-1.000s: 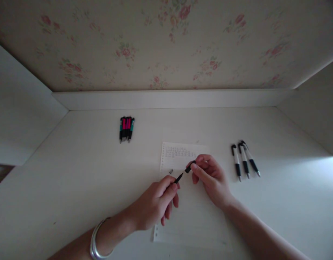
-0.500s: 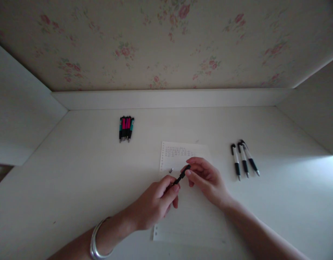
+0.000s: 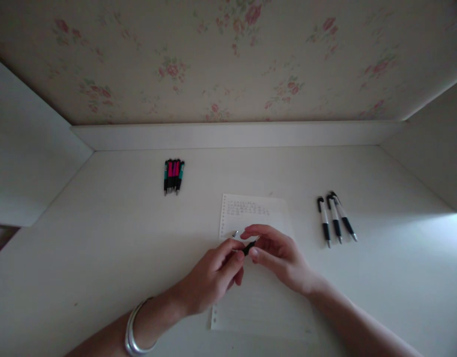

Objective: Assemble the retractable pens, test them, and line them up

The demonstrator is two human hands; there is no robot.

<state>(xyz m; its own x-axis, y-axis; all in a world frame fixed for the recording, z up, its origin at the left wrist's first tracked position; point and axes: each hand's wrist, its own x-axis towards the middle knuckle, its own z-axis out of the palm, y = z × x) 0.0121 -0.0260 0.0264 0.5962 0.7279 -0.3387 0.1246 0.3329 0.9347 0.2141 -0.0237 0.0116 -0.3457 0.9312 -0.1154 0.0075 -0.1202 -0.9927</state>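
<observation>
Above a sheet of paper, my left hand pinches a short black pen part between thumb and fingers. From the other side, my right hand has its thumb against the same part, with its index finger curved over it. Most of the part is hidden by my fingers. A small silver pen tip lies on the paper just beyond my left fingers. Handwritten lines fill the top of the sheet, which has punched holes down its left edge.
Several pens with teal, pink and purple barrels lie bunched at the back left of the white desk. On the right rest three white pens with black grips. A low white ledge runs along the papered wall.
My right hand has come down and left towards my left hand. Less of the black pen part shows between them now. The silver tip and the other pens stay put.
</observation>
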